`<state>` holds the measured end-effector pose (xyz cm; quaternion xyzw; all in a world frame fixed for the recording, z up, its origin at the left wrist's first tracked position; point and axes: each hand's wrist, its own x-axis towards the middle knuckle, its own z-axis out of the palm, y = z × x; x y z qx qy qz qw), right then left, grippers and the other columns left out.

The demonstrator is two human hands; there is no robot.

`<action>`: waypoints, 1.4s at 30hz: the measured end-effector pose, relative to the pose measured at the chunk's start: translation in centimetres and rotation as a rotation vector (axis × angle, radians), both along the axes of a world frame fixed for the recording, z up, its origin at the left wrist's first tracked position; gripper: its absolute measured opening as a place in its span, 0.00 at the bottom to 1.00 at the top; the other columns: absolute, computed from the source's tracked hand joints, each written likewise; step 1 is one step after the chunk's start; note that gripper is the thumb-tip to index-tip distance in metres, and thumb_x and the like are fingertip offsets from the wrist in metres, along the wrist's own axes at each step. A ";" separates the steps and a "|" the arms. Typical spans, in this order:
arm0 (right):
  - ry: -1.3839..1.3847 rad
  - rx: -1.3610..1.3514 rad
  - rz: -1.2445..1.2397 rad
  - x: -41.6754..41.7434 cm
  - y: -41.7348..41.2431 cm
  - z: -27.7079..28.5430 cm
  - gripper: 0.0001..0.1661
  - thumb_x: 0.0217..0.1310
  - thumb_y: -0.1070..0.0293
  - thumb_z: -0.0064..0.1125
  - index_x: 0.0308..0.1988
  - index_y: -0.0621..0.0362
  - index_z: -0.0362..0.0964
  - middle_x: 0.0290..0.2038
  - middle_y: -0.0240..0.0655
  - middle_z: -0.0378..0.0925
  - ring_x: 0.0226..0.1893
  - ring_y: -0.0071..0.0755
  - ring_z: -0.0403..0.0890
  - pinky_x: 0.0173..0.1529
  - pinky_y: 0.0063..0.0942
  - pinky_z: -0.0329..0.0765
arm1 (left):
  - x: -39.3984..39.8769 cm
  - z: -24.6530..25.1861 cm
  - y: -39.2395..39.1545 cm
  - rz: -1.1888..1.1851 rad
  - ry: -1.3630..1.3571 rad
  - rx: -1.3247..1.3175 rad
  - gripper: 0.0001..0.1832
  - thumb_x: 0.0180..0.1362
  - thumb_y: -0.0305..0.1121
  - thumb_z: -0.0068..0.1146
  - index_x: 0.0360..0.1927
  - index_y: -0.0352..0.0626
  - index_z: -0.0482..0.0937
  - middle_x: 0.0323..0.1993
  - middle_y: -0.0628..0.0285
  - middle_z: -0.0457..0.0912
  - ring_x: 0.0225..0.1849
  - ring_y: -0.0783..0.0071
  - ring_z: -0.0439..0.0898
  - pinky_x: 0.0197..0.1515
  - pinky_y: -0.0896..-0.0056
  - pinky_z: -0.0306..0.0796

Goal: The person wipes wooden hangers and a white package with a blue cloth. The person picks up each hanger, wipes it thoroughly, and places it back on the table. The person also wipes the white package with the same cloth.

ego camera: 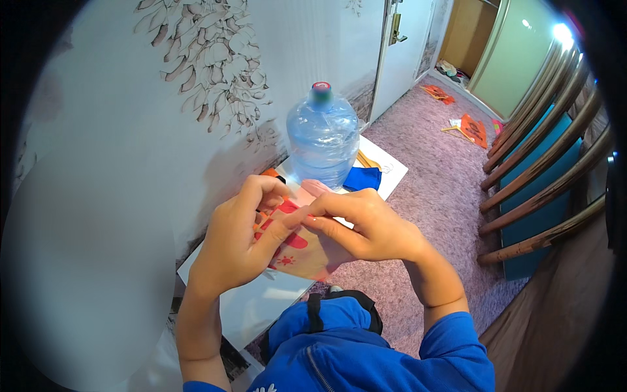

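Note:
Thin beige cloth (308,262) with red shapes and a small sun print hangs between my two hands, above a white table. My right hand (374,228) pinches its upper edge between thumb and index finger. My left hand (232,245) holds the same piece from the left, its thumb meeting the right fingertips; its other fingers are curled and partly hidden. Just beyond the fingers shows a pale pink piece (313,188); whether it belongs to the cloth I cannot tell. Orange material is partly hidden behind the left hand.
On the white table (254,313) stand a large plastic-wrapped water bottle (323,142) and a folded blue cloth (363,179). Curved wooden bars (539,206) rise at right. Orange pieces (473,130) lie on the pink carpet (416,181). A blurred grey shape (88,269) covers the left.

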<state>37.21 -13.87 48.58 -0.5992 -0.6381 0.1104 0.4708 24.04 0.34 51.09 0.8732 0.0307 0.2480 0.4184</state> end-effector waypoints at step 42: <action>0.328 -0.138 -0.016 -3.4 5.0 -3.7 0.09 0.58 0.71 0.53 0.36 0.67 0.73 0.23 0.32 0.75 0.20 0.17 0.74 0.23 0.16 0.71 | -8.6 -5.5 9.3 0.393 -0.300 0.068 0.12 0.58 0.29 0.52 0.45 0.36 0.71 0.26 0.65 0.79 0.26 0.82 0.75 0.30 0.84 0.67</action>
